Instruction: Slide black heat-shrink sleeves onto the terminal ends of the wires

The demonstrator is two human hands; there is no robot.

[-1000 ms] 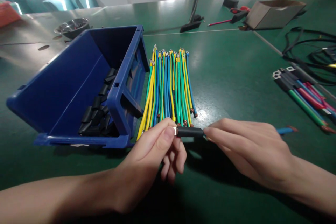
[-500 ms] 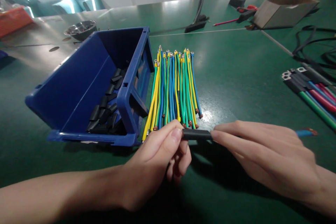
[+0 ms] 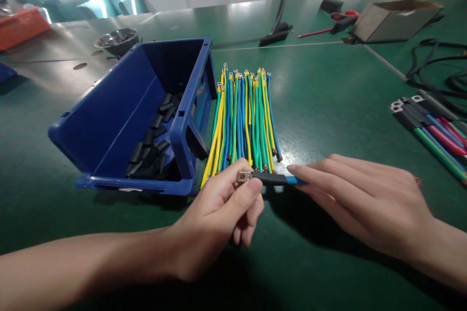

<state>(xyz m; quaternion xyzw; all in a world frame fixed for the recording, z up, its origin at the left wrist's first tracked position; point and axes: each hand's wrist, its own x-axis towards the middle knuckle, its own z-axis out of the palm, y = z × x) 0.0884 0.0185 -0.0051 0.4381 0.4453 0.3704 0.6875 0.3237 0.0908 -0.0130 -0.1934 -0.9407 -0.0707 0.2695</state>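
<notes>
A blue cable (image 3: 295,180) lies crosswise between my hands, with a black sleeve (image 3: 274,179) around its left end. Out of the sleeve's left side sticks a metal cable lug (image 3: 243,177). My left hand (image 3: 229,194) pinches the sleeve by the lug between thumb and fingers. My right hand (image 3: 365,199) grips the blue cable just right of the sleeve; its palm hides most of the cable. Behind my hands lies a row of yellow, green and blue cables (image 3: 244,116) with lugs at their far ends. Left of them a blue bin (image 3: 109,121) holds several loose black sleeves (image 3: 149,148).
At the right lies a bundle of sleeved cables (image 3: 434,131), with black cords (image 3: 438,65) behind it. A cardboard box (image 3: 386,24), a red-handled tool (image 3: 343,19) and a stand base (image 3: 273,38) are at the back. A metal bowl (image 3: 118,41) stands behind the bin.
The black sleeve now sits further right along the cable, and the metal lug shows at its left end. A stretch of blue cable has come into view before my right hand.
</notes>
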